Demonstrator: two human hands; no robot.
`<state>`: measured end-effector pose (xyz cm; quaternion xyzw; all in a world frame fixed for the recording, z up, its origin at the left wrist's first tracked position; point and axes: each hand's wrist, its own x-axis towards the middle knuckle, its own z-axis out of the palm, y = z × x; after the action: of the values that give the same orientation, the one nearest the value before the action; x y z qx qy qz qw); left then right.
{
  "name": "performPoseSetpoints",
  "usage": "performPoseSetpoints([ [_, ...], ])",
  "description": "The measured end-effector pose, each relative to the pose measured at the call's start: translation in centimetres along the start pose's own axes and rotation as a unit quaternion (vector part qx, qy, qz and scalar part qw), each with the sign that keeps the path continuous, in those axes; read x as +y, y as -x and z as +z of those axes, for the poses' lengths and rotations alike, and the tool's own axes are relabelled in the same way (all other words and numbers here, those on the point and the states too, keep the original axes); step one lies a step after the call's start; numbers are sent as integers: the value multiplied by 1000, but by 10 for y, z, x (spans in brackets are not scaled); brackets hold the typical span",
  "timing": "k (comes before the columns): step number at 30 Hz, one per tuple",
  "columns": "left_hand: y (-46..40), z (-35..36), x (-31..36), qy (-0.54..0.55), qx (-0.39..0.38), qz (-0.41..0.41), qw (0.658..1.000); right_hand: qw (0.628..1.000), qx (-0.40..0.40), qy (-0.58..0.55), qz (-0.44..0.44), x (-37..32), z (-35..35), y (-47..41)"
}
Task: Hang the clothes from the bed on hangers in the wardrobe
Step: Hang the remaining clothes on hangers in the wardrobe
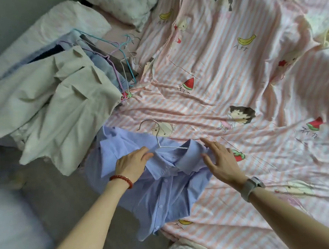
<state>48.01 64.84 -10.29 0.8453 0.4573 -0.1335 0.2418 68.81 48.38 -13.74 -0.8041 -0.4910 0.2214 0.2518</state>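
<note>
While the blue shirt (160, 190) lay crumpled at the near edge of the bed (224, 77), I had both hands on it by the collar. My left hand (132, 163), with the red bead bracelet (122, 180) at its wrist, rested on the left shoulder of the shirt, fingers curled loosely together and touching the fabric just under the white wire hanger (161, 142); I could not tell whether they pinched the cloth or only pressed on it. My right hand (220, 159), with the grey watch (251, 187) on its wrist, was flat and spread, fingers apart, its fingertips lying on the right end of the collar where the shirt met the striped sheet. It gripped nothing.

The hanger sat partly inside the neck of the shirt, its hook pointing away from me onto the pink striped sheet with the cartoon prints. The shirt's buttoned front trailed toward me and hung over the bed's edge.

To my left, a beige jacket (61, 104) sprawled across the corner of the bed and drooped over its side. Just beyond it lay a heap of other clothes (100, 57) in pale blue and dark tones, with a tangle of coloured wire hangers (120, 55) on top. A white pillow (124, 4) lay at the far end, well apart from my hands.
</note>
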Motion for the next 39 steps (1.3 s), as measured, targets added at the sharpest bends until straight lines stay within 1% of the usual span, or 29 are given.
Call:
performPoseSetpoints([
  [2, 23, -7, -19, 27, 27, -27, 999, 995, -10, 61, -72, -25, 4, -12],
  [4, 50, -13, -40, 85, 53, -62, 993, 991, -22, 77, -108, -53, 12, -21],
  [6, 84, -15, -62, 169, 80, -102, 977, 986, -54, 84, -136, -82, 23, -24],
  [9, 148, -6, -92, 240, 137, -160, 948, 967, -88, 104, -215, -128, 46, -15],
  [12, 227, 12, -120, 282, 212, -228, 907, 939, -137, 110, -297, -182, 74, 12],
  [14, 283, 26, -137, 274, 251, -290, 882, 913, -200, 92, -342, -215, 96, 39],
  [16, 345, 42, -152, 270, 282, -356, 849, 875, -275, 76, -391, -248, 118, 74],
  [18, 410, 62, -159, 264, 322, -408, 812, 834, -338, 58, -433, -281, 136, 115],
  [19, 441, 72, -160, 262, 351, -429, 790, 818, -358, 53, -446, -298, 143, 137],
  [20, 470, 82, -158, 266, 386, -449, 761, 806, -369, 47, -461, -312, 150, 156],
  [23, 545, 114, -146, 270, 492, -505, 656, 765, -398, 36, -505, -352, 171, 212],
  [26, 611, 142, -126, 251, 596, -538, 540, 710, -428, 20, -559, -390, 183, 274],
  [28, 653, 153, -113, 236, 636, -554, 483, 667, -442, 8, -600, -414, 187, 319],
  [31, 717, 165, -98, 190, 665, -575, 438, 596, -474, -3, -648, -451, 184, 382],
  [33, 757, 170, -91, 176, 678, -589, 403, 559, -502, -16, -660, -478, 179, 418],
  [35, 795, 169, -81, 148, 696, -595, 374, 509, -535, -45, -673, -506, 167, 455],
  [37, 830, 167, -74, 120, 714, -596, 347, 465, -548, -74, -691, -531, 157, 490],
  [39, 862, 166, -71, 107, 730, -598, 312, 428, -540, -89, -719, -554, 148, 525],
])
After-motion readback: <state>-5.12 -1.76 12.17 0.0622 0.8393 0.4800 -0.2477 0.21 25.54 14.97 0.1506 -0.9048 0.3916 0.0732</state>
